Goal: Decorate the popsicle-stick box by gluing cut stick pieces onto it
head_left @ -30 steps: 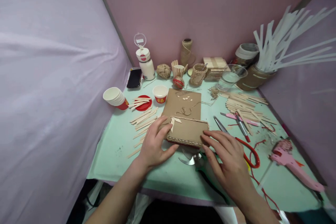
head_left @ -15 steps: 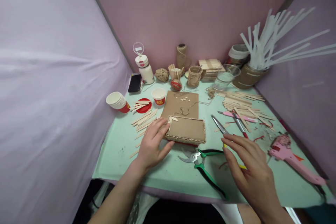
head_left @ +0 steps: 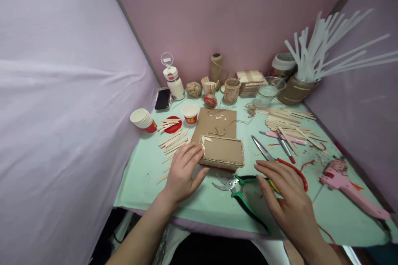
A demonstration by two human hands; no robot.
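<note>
A cardboard box (head_left: 224,151) with braided cord round its rim sits at the table's middle, pale wooden petal pieces (head_left: 207,139) on its top's left corner. My left hand (head_left: 185,172) rests its outstretched fingertips against the box's left edge, thumb apart near the front. Spread and holding nothing, my right hand (head_left: 287,194) hovers over the handles of green pruning shears (head_left: 245,207). Just beyond it lie scissors (head_left: 263,148) with red handles, partly covered by the hand. A yellow piece (head_left: 274,186) shows under its fingers.
Wooden sticks (head_left: 280,120) lie at right, near a craft knife (head_left: 295,140) and pink glue gun (head_left: 348,190). Behind the box are a cardboard sheet (head_left: 205,120), paper cup (head_left: 190,116) and twine ball (head_left: 194,89). A water cup (head_left: 264,95) stands at back right.
My right hand has shifted left towards the box, uncovering more of the scissors' red handles. My left hand stays at the box's left edge. The view has shifted slightly.
</note>
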